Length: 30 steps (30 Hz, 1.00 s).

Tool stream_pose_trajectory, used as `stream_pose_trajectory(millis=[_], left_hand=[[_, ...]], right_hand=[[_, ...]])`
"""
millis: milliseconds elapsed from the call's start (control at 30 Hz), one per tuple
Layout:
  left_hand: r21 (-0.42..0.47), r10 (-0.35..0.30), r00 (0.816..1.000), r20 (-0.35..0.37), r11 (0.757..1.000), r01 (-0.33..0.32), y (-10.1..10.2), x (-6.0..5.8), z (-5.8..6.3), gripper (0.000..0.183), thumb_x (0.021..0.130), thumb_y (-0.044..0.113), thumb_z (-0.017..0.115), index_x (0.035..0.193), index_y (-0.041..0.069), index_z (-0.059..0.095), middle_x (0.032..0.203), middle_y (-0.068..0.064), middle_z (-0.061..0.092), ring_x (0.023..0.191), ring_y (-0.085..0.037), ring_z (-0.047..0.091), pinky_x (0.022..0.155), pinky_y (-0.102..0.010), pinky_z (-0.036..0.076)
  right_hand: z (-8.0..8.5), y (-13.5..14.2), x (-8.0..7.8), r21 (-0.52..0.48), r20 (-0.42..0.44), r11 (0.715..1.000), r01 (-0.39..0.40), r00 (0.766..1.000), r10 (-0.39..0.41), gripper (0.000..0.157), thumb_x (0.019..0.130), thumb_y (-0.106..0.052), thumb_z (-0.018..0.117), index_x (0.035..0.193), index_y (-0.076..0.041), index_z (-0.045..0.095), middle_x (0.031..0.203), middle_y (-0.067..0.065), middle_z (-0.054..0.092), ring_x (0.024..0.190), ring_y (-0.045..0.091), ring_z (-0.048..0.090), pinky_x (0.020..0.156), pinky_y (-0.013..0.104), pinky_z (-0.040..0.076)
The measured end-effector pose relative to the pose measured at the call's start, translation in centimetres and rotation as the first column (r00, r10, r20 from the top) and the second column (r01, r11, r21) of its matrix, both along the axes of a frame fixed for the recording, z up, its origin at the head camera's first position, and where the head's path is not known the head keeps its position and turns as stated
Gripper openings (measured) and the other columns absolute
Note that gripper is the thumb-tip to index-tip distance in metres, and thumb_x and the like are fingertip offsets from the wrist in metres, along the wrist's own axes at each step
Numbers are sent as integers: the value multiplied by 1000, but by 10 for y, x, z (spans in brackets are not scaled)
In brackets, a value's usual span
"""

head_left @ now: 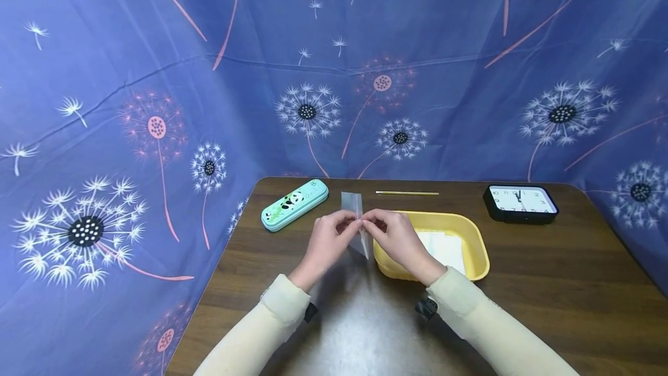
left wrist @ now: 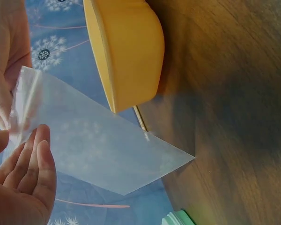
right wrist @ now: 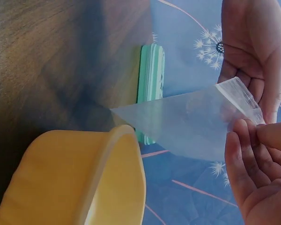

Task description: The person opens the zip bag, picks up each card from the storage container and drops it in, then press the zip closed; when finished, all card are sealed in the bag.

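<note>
A clear, thin plastic bag (head_left: 351, 204) hangs between the two hands above the table. My left hand (head_left: 327, 238) pinches its upper edge between thumb and fingers. Close beside it, my right hand (head_left: 399, 239) pinches the same edge, the fingertips of both hands nearly meeting. In the left wrist view the bag (left wrist: 98, 136) looks flat, with one corner pointing down toward the table. The right wrist view shows a creased strip along the top of the bag (right wrist: 187, 119), where the fingers grip. Nothing shows inside it.
A yellow plastic basin (head_left: 476, 248) with a white sheet (head_left: 443, 248) inside stands right by my right hand. Behind lie a mint panda pencil case (head_left: 294, 205), a pencil (head_left: 407, 193) and a black-framed clock (head_left: 522, 203). A blue dandelion-print cloth (head_left: 449, 74) hangs around the wooden table (head_left: 563, 283).
</note>
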<state>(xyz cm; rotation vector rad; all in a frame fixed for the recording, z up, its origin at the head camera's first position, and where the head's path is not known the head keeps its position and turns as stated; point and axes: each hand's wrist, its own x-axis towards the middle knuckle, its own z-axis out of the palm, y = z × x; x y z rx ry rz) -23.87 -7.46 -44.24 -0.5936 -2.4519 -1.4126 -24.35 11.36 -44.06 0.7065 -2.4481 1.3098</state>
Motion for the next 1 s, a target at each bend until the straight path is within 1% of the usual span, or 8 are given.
stream_pose_trajectory(millis=[167,300,367,533,633,700,867,1000], left_hand=[[1,15,1000,18,1000,-15,1,2,3,19,102,20,70,109,5,80,93,0,79,79,-7,73,70,-27,58],[18,20,999,31,1000,-21,1,3,4,15,101,15,70,106,4,80,89,-2,79,77,-13,75,68,-27,58],[11,26,999,32,1000,-26,1,3,4,14,100,11,70,105,4,80,88,-3,79,75,-12,75,66,-26,58],[-47,43,999,-24,998,-44,1,4,2,10,97,6,72,99,4,81,83,-1,78,69,-2,69,59,-22,54],[-98,53,996,-78,993,-60,1,3,3,9,95,4,72,95,5,81,77,1,76,63,1,64,55,-21,51],[-132,62,993,-97,988,-74,2,2,3,10,94,4,72,92,6,81,74,3,75,59,1,61,53,-21,48],[-181,97,991,-96,977,-113,3,0,3,11,90,4,72,88,9,82,69,6,72,55,2,56,51,-20,45],[-195,140,984,-113,968,-160,-3,-2,0,12,87,3,71,87,9,82,65,8,69,50,2,53,49,-21,43]], right_hand=[[-1,0,0,17,11,1000,-6,1000,6,8,99,-11,72,103,-11,79,93,-6,76,80,8,70,73,31,58],[-3,0,1,20,10,1000,-1,1000,1,7,99,-11,73,103,-12,80,93,-6,76,78,7,69,72,31,58],[-4,0,1,25,2,1000,4,1000,-4,7,98,-11,74,101,-12,80,92,-6,76,76,6,67,70,31,57],[-7,-1,2,43,-22,999,9,1000,-8,5,97,-10,75,98,-11,80,87,-6,75,72,4,66,67,28,57],[-6,-2,2,44,-26,999,14,1000,-13,5,95,-8,76,96,-11,80,85,-7,75,71,4,66,67,28,57],[-5,-3,2,44,-29,999,18,999,-17,6,93,-7,76,95,-10,80,83,-8,74,71,4,66,67,29,57],[-3,-4,2,63,-50,997,39,998,-36,6,90,-4,74,91,-9,79,78,-8,71,69,4,65,66,29,57],[-3,0,0,106,-100,990,90,992,-79,8,88,-3,73,88,-9,78,75,-8,69,66,4,62,63,27,55]])
